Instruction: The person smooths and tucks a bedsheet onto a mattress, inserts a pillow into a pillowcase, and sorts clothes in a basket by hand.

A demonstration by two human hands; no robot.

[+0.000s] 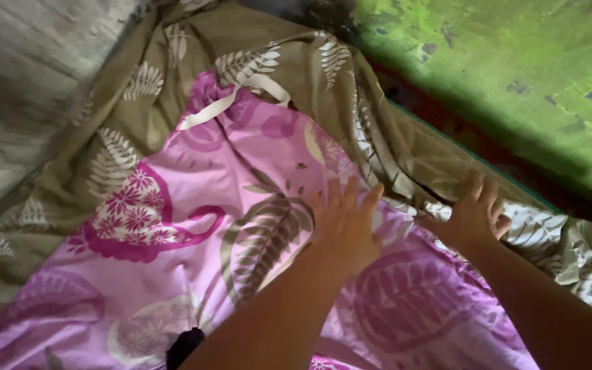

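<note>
A pink sheet with magenta and olive leaf patterns lies spread over an olive-brown cloth printed with white ferns. My left hand lies flat on the pink sheet near its right edge, fingers spread. My right hand rests palm down where the pink sheet's edge meets the olive cloth, fingers apart, holding nothing. A white strap lies looped at the pink sheet's far corner.
A green wall with peeling patches rises on the right, close beyond the bedding. A grey, worn wall stands on the left. A dark gap runs between the bedding and the green wall.
</note>
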